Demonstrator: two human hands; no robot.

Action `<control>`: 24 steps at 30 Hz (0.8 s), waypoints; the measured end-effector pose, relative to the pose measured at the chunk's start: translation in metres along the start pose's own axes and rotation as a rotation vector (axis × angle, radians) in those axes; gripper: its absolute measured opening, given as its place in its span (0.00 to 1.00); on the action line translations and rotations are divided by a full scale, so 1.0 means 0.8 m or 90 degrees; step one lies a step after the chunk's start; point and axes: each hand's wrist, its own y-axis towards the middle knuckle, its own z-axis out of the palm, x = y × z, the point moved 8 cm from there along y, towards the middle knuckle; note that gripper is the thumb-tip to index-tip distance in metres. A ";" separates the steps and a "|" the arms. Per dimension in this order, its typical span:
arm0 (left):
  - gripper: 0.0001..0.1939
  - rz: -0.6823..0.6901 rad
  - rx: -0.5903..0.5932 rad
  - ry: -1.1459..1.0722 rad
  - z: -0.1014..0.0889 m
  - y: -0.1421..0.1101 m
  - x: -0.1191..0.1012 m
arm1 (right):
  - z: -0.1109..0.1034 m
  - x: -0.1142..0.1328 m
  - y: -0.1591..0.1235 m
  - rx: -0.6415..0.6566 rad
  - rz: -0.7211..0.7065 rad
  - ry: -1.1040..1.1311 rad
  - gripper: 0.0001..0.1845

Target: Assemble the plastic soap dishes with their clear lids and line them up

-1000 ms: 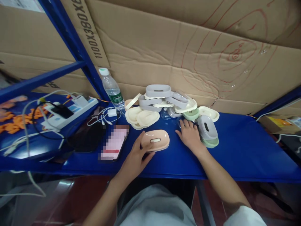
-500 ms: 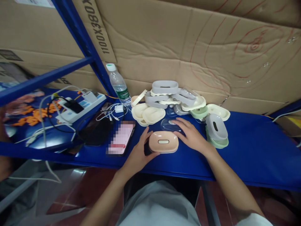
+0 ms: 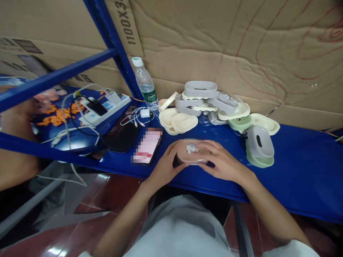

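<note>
A peach oval soap box (image 3: 183, 154) sits on the blue table in front of me, capped by a clear lid (image 3: 197, 141) with a small patterned label on it. My left hand (image 3: 167, 164) grips the box's left end between thumb and fingers. On the other side, my right hand (image 3: 223, 160) closes around the lid and the right end, its fingers lying across the top. These fingers hide part of the lid. To the right, a grey oval tray (image 3: 264, 142) leans on a green one (image 3: 259, 160).
Cream, grey and green oval parts (image 3: 184, 123) are heaped at the back. A water bottle (image 3: 146, 85), a phone (image 3: 147, 145), white cables and a power strip (image 3: 107, 110) are at left. Beyond the blue shelf frame (image 3: 107, 53) shows another person's arm (image 3: 18, 142).
My right hand has brought the clear lid from behind the soap box onto its top. The left hand keeps its grip. Another person's arm has come further into view at left.
</note>
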 end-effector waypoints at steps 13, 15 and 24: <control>0.38 0.126 0.197 0.081 0.026 -0.006 -0.028 | 0.028 0.046 -0.108 -0.100 0.139 -0.154 0.36; 0.39 0.150 0.204 0.114 0.030 -0.006 -0.033 | 0.026 0.055 -0.119 -0.136 0.164 -0.158 0.39; 0.28 0.199 0.167 0.173 0.029 -0.011 -0.037 | 0.007 0.081 -0.217 -0.212 0.329 -0.243 0.33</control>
